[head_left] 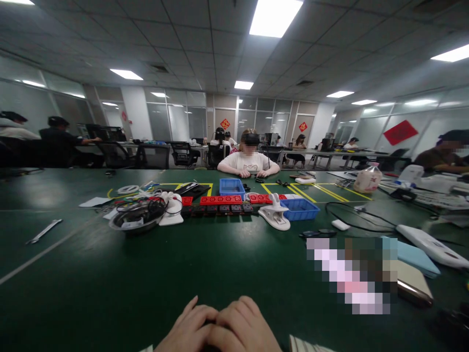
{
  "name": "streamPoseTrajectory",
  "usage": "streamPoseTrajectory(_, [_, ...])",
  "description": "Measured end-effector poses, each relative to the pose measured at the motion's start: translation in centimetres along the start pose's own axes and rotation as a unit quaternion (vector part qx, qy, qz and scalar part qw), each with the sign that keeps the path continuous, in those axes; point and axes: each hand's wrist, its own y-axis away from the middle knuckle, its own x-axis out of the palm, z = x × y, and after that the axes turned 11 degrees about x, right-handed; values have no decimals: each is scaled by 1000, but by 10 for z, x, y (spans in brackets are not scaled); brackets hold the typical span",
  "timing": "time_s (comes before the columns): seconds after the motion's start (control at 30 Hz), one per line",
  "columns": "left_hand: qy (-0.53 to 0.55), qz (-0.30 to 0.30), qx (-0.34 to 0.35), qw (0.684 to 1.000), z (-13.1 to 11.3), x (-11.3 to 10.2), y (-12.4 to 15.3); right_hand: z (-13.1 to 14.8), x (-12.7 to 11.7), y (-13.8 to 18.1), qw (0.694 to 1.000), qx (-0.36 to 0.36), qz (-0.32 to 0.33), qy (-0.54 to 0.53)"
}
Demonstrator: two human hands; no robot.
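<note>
Resting well calls for the left hand and right hand touching lightly toward the table's near edge, fingers bent; whether they grasp anything cannot be told. The clip stands well ahead, beside the blue tray.

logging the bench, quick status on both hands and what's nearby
Left hand and right hand touching, palms hidden. White clip ahead-right, beside blue bin. Metal bowl with cables ahead-left.
</note>
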Motion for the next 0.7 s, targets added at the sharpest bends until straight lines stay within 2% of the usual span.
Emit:
streamPoseTrajectory(0.1, [-29, 3, 16, 999, 2, 3, 1, 0, 2, -1, 999, -1, -1, 37])
streamPoseTrajectory(0.17, [-56, 3, 7, 998, 4, 7, 1, 1, 3, -1, 999, -31, 3, 8])
streamPoseTrajectory(0.3, [-51, 2, -18, 999, 1, 9, -2, 3, -2, -3, 990, -79, 59, -101])
streamPoseTrajectory(0.37, [-38, 0, -25, 999, -3, 7, -3, 6, -7, -5, 990, -83, 65, -92])
streamPoseTrajectory(0.57, [-43, -27, -4, 999, -12, 3, 0, 13, -12, 4, 996, 41, 74, 0])
streamPoseTrajectory(0.63, [-59, -24, -6, 998, -13, 4, 0, 15, -8, 9, 996, 54, 65, 17])
streamPoseTrajectory(0.7, [-75, -17, -9, 997, -14, 5, -1, 17, -6, 10, 997, 35, 60, 21])
